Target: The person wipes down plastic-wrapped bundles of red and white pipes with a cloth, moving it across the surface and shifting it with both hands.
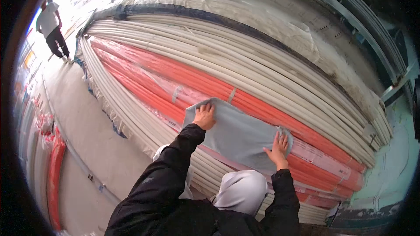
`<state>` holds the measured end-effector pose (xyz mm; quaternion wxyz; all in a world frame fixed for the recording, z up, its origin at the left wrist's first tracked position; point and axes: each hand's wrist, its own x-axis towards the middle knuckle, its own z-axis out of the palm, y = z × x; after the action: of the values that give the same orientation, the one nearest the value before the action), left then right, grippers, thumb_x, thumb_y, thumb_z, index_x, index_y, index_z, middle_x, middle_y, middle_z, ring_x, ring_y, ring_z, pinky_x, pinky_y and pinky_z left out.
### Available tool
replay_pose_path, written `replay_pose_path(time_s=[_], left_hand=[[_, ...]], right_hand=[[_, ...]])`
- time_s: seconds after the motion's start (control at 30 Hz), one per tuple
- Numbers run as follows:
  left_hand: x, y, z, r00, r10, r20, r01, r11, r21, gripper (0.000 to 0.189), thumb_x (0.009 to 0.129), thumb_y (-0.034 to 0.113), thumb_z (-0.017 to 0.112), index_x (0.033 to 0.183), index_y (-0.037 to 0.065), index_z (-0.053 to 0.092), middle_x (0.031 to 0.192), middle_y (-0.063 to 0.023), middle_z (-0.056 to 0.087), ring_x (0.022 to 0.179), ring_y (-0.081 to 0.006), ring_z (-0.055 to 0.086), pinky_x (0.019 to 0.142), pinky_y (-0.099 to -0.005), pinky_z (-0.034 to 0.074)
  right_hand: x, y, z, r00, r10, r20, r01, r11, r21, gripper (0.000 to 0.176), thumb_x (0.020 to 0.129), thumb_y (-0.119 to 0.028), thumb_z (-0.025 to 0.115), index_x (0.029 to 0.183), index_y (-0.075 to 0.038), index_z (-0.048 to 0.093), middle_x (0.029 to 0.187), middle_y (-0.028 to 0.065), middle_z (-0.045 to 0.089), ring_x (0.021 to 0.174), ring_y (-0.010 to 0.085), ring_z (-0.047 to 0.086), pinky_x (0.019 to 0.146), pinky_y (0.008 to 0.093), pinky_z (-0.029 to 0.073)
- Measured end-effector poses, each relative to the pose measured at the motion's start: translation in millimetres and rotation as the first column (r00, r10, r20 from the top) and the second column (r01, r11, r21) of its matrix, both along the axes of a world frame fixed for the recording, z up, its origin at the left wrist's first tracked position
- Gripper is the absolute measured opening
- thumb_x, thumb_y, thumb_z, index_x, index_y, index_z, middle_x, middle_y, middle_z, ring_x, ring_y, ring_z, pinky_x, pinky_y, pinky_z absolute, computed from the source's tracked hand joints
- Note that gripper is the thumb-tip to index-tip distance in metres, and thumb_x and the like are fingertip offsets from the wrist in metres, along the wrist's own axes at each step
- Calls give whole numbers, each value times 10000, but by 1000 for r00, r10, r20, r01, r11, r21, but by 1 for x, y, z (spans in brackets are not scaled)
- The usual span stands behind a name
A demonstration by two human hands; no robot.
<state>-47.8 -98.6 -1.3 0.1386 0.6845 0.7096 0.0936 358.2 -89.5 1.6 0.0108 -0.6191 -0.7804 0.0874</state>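
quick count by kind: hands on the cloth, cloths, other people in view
hands: 2 (left hand, right hand)
grey cloth: 1
other person: 1
total: 4

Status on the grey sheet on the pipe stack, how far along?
Done: grey sheet lies spread across the orange pipes. In hand: left hand grips one corner, right hand presses the other end flat. Left: both hands not yet off it.

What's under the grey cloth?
Orange pipes run beneath the grey cloth, emerging both sides; the covered stretch is hidden. Left hand and right hand rest on its corners.
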Motion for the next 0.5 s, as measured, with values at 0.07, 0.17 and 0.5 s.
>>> replay_pose_path(time_s=[0.07,0.17,0.5], left_hand=[[-2,4,-14,999,50,19,-51,996,73,825,829,374,746,1525,148,365,1579,-227,293,1422,-449,303,1122,-643,277],[14,2,-14,995,87,-55,-80,990,119,753,859,355,718,1514,189,384,1602,-247,239,1449,-567,184,1122,-724,194],[46,9,-28,979,-155,-135,174,974,146,743,898,271,677,1542,165,321,1627,-216,219,1465,-573,149,1163,-688,174]], right_hand=[[13,1,7,997,-72,-3,72,997,13,1197,785,-408,838,1597,-1,58,1660,262,47,1533,454,14,1227,576,67],[29,6,9,994,-111,2,111,994,2,1215,767,-389,859,1587,24,64,1660,259,54,1533,450,16,1231,569,69],[21,6,13,989,-140,45,141,990,-18,1159,786,-354,843,1601,-35,84,1661,253,36,1527,472,7,1219,604,80]])
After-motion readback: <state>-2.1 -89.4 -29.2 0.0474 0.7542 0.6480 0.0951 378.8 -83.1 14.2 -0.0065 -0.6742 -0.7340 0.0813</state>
